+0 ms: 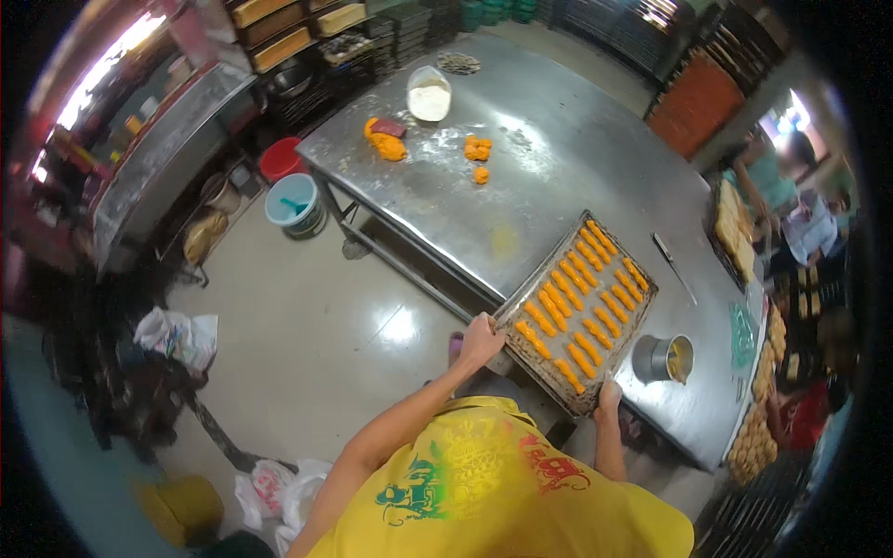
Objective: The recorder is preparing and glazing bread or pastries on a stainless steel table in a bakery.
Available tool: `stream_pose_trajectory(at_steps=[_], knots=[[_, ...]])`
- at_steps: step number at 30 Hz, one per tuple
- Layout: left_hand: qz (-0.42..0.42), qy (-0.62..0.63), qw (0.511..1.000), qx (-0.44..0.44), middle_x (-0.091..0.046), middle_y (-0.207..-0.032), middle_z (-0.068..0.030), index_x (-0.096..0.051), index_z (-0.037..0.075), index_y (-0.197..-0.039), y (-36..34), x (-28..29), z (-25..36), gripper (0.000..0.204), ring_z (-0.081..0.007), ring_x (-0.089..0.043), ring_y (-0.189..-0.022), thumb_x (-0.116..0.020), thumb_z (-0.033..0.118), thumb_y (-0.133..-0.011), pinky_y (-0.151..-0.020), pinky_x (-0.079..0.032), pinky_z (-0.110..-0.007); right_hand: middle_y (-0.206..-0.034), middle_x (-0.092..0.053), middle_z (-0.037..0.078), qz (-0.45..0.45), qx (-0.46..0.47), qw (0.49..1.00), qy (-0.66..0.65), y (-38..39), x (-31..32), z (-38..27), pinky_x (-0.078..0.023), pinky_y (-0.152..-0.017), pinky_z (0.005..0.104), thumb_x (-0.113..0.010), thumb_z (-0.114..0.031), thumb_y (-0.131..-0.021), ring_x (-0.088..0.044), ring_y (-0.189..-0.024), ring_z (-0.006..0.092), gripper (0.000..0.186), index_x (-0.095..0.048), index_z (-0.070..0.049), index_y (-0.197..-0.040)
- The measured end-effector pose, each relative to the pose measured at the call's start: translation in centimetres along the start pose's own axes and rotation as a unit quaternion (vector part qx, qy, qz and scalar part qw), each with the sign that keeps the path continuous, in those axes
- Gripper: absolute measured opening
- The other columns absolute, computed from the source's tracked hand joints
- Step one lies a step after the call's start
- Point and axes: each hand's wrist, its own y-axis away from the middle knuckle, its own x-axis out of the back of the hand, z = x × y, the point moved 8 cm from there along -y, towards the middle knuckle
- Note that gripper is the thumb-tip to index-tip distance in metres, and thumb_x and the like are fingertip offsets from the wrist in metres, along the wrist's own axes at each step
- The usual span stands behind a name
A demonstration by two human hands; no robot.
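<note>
A worn baking tray (577, 312) holds rows of orange dough strips (553, 304) and lies over the near edge of the steel table (605, 177). My left hand (484, 337) is closed on the tray's near left corner. At its near right corner, my right hand (609, 395) also holds the tray, fingers partly hidden. Beside the tray's right side stands a metal pot (665, 356) with something yellow in it. A knife (676, 268) lies farther back to the right. Orange dough lumps (477, 147), more orange dough (386, 141) and a container of white powder (429, 98) are farther up the table.
Buckets (293, 200) stand beside the table's left end. A rack with trays (284, 42) is behind it. White sacks (177, 339) lie on the floor at left. At right are baked goods (752, 437), a bread tray (733, 232) and other people (805, 219).
</note>
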Motion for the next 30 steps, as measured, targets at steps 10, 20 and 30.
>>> stream_pose_trajectory(at_steps=[10,20,30], knots=[[-0.314,0.175,0.920,0.155,-0.060,-0.074,-0.0042,-0.059,-0.002,-0.096,-4.4,0.2,2.4,0.018,-0.0122,-0.057,-0.061,-0.068,0.014,-0.098,-0.055,-0.046,-0.030,-0.133,-0.063,0.016,0.184,-0.002,0.971,-0.151,3.5,-0.9,-5.5,-0.056,-0.094,0.0431,-0.046,-0.057,-0.104,-0.066,-0.110,0.0306,0.067,-0.055,-0.001,-0.140],[-0.365,0.123,0.893,0.231,-0.064,-0.083,-0.0057,-0.065,-0.003,-0.115,-21.0,5.8,1.7,0.033,-0.0152,-0.065,-0.070,-0.062,0.028,-0.103,-0.069,-0.055,-0.032,-0.139,-0.059,0.017,0.166,-0.008,0.976,-0.143,-5.2,-17.9,-17.1,-0.047,-0.105,0.0416,-0.044,-0.063,-0.103,-0.060,-0.121,0.0300,0.079,-0.048,0.004,-0.145],[-0.313,0.185,0.921,0.143,-0.067,-0.095,-0.0068,-0.064,0.002,-0.121,-34.9,3.7,0.1,0.034,-0.0185,-0.065,-0.084,-0.065,0.027,-0.099,-0.079,-0.052,-0.034,-0.111,-0.067,0.013,0.077,0.010,0.994,0.073,-21.3,-26.4,-23.0,-0.054,-0.085,0.0386,-0.056,-0.031,-0.103,-0.066,-0.097,0.0235,0.041,-0.062,0.004,-0.124]])
